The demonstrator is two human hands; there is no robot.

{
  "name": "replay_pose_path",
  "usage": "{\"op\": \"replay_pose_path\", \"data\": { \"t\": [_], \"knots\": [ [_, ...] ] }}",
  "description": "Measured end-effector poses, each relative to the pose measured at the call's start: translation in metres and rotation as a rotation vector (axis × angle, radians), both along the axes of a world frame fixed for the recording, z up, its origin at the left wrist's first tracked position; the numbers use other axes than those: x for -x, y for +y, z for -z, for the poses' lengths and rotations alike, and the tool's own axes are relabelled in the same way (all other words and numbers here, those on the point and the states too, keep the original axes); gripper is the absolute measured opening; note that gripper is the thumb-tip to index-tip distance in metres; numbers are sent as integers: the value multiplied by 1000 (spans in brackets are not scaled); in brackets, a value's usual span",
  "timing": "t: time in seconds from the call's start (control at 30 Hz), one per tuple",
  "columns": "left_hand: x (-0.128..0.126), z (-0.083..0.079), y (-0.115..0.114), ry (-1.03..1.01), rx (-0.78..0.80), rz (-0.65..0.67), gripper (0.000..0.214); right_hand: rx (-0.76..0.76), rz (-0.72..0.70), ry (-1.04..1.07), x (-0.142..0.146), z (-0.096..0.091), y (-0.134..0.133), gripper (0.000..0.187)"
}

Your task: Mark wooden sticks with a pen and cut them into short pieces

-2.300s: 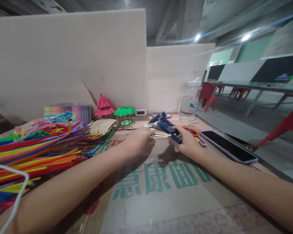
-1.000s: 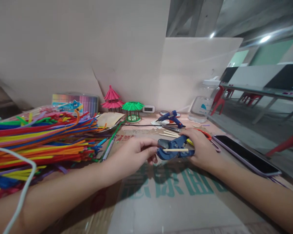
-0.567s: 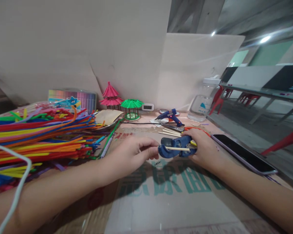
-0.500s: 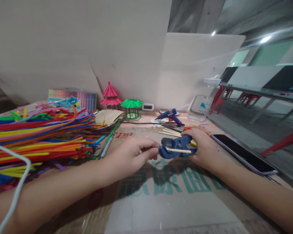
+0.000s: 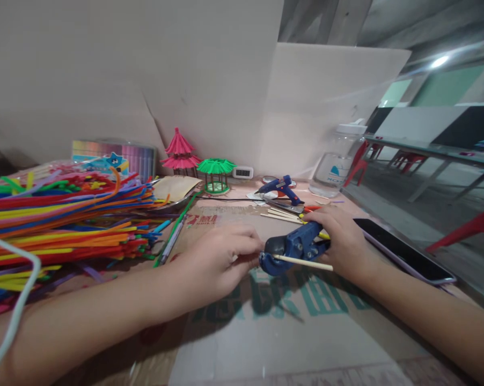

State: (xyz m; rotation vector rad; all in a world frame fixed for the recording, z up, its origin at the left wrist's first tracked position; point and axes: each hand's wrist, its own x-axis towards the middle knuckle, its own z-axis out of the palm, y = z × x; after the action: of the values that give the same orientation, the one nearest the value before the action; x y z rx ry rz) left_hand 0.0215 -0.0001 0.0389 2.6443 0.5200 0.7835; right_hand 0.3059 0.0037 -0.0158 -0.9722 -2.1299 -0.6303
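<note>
**Entry: craft bench, seen from beside the seated person**

1. Left hand (image 5: 221, 257): fingers curled in, thumb and forefinger pinching the near end of a wooden stick (image 5: 306, 263).
2. Right hand (image 5: 346, 241): wrapped round the handles of a blue cutter (image 5: 292, 247), at 3 o'clock of the left hand. How hard it squeezes cannot be told.
3. Wooden stick: thin and pale, lodged at the cutter's round head between the two hands. Its free end runs out toward 3 o'clock under the right hand. It looks to be in one piece.

**Changes noted**
- A couple of seconds ago both hands were up at the spare sticks (image 5: 282, 215), at 12 o'clock.
- Since then the hands have come back toward the person, over the cardboard sheet (image 5: 266, 338).
- Half a second ago the stick lay almost level across the tool. It now slopes down to the right, and the handles are tipped up toward 1 o'clock.
- Judgement: the stick is seated in the tool and not yet severed.

**Surroundings**
- Heap of pipe cleaners (image 5: 65, 220), 9 o'clock.
- Marker box (image 5: 113, 156), 10 o'clock.
- Pink pagoda model (image 5: 180, 153) and green pavilion model (image 5: 215, 172), 11 to 12 o'clock.
- Glue gun (image 5: 280, 187), 12 o'clock, beyond the spare sticks.
- Water bottle (image 5: 338, 161), 1 o'clock.
- Phone (image 5: 403, 249), 3 o'clock, lying flat.
</note>
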Motion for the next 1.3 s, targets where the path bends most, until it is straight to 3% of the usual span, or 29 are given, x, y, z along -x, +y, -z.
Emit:
{"op": "replay_pose_path", "data": {
  "t": [0.23, 0.43, 0.9, 1.3],
  "knots": [
    [-1, -1, 1, 50, 0, 57, 22, -22, -26, -5, 0, 1, -3, 36],
    [0, -2, -2, 80, 82, 111, 21, -23, -69, -30, -1, -1, -5, 28],
    [0, -3, -7, 83, 110, 113, 20, -40, -102, 0, -4, 0, -4, 39],
    [1, -6, -9, 88, 107, 129, 21, -36, -82, -32, -9, 1, -5, 32]
  ]
}}
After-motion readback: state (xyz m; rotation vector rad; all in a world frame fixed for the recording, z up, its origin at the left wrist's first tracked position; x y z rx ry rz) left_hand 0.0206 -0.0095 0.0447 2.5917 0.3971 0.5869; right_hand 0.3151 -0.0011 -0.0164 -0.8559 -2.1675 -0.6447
